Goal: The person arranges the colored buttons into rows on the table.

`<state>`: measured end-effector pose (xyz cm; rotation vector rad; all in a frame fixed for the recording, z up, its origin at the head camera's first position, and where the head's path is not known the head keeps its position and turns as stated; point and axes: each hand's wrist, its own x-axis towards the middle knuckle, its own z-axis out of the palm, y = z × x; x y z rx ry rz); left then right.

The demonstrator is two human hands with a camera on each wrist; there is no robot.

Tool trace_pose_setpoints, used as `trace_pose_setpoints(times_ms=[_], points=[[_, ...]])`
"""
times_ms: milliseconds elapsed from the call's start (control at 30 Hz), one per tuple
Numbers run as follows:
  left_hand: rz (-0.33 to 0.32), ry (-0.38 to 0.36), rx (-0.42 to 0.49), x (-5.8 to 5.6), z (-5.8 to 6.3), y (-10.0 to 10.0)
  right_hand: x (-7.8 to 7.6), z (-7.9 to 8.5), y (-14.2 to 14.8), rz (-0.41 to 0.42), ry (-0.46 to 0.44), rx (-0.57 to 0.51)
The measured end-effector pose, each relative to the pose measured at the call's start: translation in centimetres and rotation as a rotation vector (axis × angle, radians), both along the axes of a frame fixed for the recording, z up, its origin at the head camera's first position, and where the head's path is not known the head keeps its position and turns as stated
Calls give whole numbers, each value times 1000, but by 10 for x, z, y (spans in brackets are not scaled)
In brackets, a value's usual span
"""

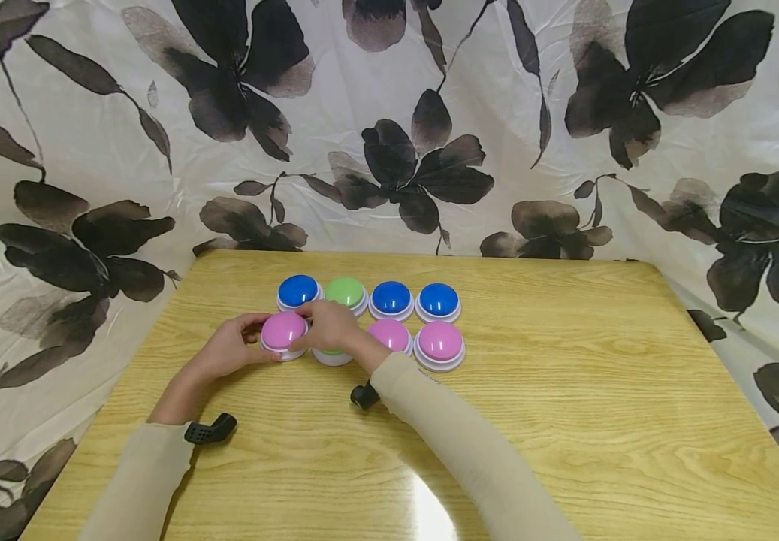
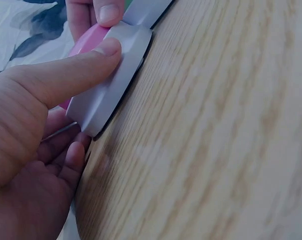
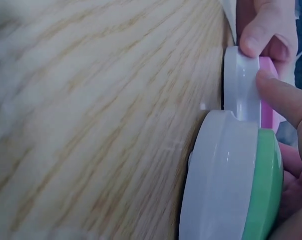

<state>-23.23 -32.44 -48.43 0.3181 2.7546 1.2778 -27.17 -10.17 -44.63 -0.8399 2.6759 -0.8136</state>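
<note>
Both hands are at a pink push button [image 1: 284,330] with a white round base, the leftmost of the near row. My left hand [image 1: 230,347] grips it from the left, its thumb against the white base [image 2: 108,80] in the left wrist view. From the right, my right hand [image 1: 332,327] holds the same button, thumb at the near side and fingers at the far side. Under the right hand, a green button [image 3: 263,185] stands beside the pink one, mostly hidden in the head view. The pink button's base appears to sit on the table.
Behind, a far row holds a blue button [image 1: 297,290], a light green button [image 1: 345,291] and two more blue ones. Right of the hands are a pink button [image 1: 389,335], partly covered by the right wrist, and another pink button [image 1: 440,342]. Floral cloth [image 1: 335,98] hangs behind the wooden table [image 1: 565,391].
</note>
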Motion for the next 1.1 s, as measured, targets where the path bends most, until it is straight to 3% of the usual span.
trace_pose_setpoints(times_ms=[333, 667, 833, 1100], points=[[-63, -13, 28, -2, 1, 5, 6, 10, 20, 87, 74, -26], [-84, -46, 45, 7, 16, 0, 19, 43, 80, 176, 3, -206], [-35, -26, 1, 12, 24, -8, 23, 58, 124, 141, 36, -244], [22, 34, -47, 16, 26, -18, 29, 70, 204, 30, 67, -262]])
